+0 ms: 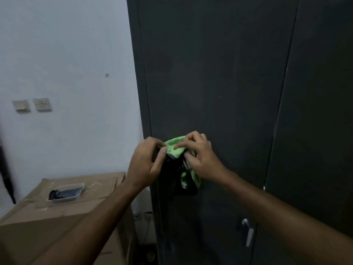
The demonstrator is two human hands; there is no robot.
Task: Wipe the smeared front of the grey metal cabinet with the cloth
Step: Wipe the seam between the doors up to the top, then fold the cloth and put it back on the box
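Both hands are up in front of the grey cabinet (219,83), and the cloth (176,148) sits bunched between them, green on top, dark folds hanging below. The left hand (147,161) pinches the cloth's left edge between thumb and curled fingers (163,151); the right hand (200,157) has its fingertips curled into the top fold, thumb tucked underneath. My read: the cloth is being gathered or refolded into a pad before it meets the metal, which is why it sits between the hands, not flattened on the door. Whether it touches the door, I cannot tell. The cabinet front looks dull and streaky, with a silver handle (247,234) lower down, below the right forearm.

Off to the left, a cardboard box (57,217) stands just beside the cabinet. Near the box top's far edge lies a shallow clear tray (65,193) with something dark inside, too blurred to name.
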